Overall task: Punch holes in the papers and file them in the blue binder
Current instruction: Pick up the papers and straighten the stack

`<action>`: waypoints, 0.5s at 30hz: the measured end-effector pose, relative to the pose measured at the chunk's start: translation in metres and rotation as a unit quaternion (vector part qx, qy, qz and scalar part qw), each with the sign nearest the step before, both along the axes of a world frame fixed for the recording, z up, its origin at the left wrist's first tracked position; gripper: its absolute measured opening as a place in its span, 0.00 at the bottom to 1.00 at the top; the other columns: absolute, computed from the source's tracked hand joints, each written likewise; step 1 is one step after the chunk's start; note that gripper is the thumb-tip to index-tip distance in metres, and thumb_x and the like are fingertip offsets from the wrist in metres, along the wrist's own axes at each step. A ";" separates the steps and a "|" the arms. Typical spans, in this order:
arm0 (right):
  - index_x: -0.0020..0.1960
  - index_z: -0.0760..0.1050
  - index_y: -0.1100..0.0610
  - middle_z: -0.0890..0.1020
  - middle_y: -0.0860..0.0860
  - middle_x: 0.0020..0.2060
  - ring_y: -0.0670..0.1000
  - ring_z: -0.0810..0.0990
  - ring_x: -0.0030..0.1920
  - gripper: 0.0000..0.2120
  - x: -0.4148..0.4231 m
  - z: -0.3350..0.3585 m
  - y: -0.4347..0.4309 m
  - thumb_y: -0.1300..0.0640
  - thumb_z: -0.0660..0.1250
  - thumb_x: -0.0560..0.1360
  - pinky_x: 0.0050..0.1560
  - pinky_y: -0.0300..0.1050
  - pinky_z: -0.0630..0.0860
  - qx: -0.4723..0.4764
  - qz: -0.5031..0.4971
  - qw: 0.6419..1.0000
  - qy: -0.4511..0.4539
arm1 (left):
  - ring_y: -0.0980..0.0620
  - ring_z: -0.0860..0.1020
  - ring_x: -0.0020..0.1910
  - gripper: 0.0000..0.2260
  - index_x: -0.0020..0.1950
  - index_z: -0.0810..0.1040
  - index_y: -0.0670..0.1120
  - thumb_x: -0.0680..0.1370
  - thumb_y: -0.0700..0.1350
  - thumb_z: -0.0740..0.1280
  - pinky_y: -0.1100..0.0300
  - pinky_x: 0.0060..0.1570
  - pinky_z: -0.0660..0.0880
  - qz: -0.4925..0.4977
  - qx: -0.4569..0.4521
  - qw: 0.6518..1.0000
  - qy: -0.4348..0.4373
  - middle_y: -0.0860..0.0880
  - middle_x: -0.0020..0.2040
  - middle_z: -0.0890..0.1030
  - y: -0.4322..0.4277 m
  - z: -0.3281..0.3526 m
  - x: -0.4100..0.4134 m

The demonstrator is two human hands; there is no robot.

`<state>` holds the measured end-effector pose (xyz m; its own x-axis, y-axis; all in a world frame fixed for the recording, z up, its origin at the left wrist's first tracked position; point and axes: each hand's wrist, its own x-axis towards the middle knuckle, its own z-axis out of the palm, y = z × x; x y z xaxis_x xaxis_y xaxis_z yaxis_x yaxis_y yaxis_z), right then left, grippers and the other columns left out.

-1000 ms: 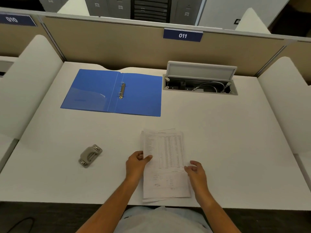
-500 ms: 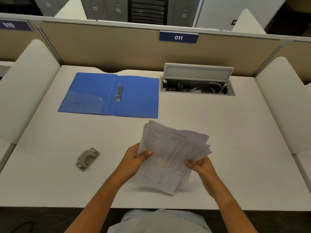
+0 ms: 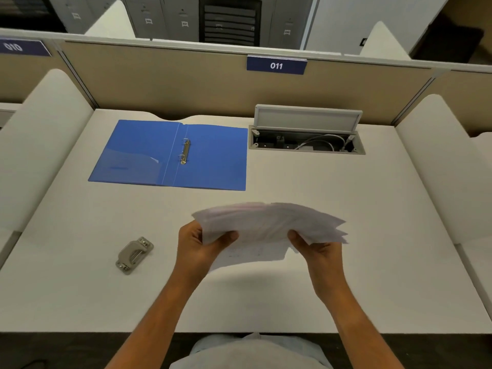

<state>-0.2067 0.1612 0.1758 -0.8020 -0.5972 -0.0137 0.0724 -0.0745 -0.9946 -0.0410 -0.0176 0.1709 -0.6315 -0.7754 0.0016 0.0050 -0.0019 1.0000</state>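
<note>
White papers (image 3: 269,227), a loose fanned stack, were held above the desk (image 3: 372,235) by two hands. The left hand (image 3: 195,246) gripped the stack's left end, thumb on top and fingers curled beneath. The right hand (image 3: 320,250) gripped the near edge toward the right end in the same way. The sheets were blurred, so their number could not be counted; several edges showed at the right end.

One blue binder (image 3: 213,161) lay open and flat toward the far left of the desk, well apart from the papers. It had two metal rings (image 3: 184,151) at its spine and one clear pocket (image 3: 127,166) inside its left cover. One grey punch (image 3: 134,255) sat on the desk to the left of the left hand, near but not touching it.

One cable box (image 3: 306,147) was set into the desk just beside the binder's right edge, its lid (image 3: 306,118) raised and a white cable (image 3: 322,139) inside. Two numbered labels hung on the partition (image 3: 159,83): 011 (image 3: 276,66) and 010 (image 3: 13,47).
</note>
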 end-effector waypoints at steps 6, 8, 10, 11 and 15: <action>0.58 0.85 0.30 0.91 0.38 0.52 0.41 0.89 0.54 0.16 0.001 0.008 0.003 0.49 0.78 0.75 0.51 0.33 0.83 -0.014 -0.029 0.999 0.036 | 0.50 0.87 0.49 0.14 0.54 0.87 0.67 0.70 0.53 0.79 0.51 0.48 0.88 0.025 -0.006 0.999 0.035 0.55 0.48 0.89 0.010 0.001 -0.009; 0.57 0.86 0.30 0.91 0.39 0.52 0.42 0.90 0.54 0.15 -0.003 0.006 0.004 0.47 0.78 0.74 0.51 0.35 0.84 -0.010 -0.023 0.999 0.025 | 0.51 0.87 0.52 0.18 0.58 0.86 0.67 0.72 0.50 0.81 0.57 0.49 0.87 0.014 -0.015 0.999 0.042 0.56 0.52 0.89 0.006 -0.008 -0.012; 0.54 0.84 0.26 0.90 0.36 0.50 0.40 0.89 0.52 0.15 -0.004 -0.003 0.003 0.45 0.79 0.73 0.50 0.34 0.84 0.023 -0.005 1.000 0.015 | 0.55 0.87 0.55 0.24 0.59 0.84 0.69 0.73 0.43 0.83 0.64 0.50 0.84 0.000 -0.031 0.999 0.012 0.59 0.54 0.89 0.003 -0.026 -0.018; 0.53 0.84 0.25 0.90 0.34 0.49 0.38 0.89 0.51 0.17 -0.004 -0.013 0.004 0.46 0.80 0.72 0.48 0.32 0.84 0.051 0.006 0.999 0.010 | 0.59 0.87 0.54 0.27 0.57 0.84 0.71 0.73 0.39 0.83 0.66 0.50 0.83 -0.007 -0.035 0.999 -0.025 0.62 0.53 0.89 0.003 -0.037 -0.020; 0.55 0.85 0.41 0.92 0.41 0.46 0.48 0.90 0.53 0.16 0.002 -0.066 0.008 0.60 0.82 0.76 0.46 0.35 0.85 0.141 0.006 0.989 -0.044 | 0.60 0.87 0.41 0.20 0.42 0.87 0.67 0.72 0.39 0.84 0.56 0.45 0.82 -0.046 0.014 0.984 -0.171 0.60 0.41 0.89 0.010 -0.085 -0.021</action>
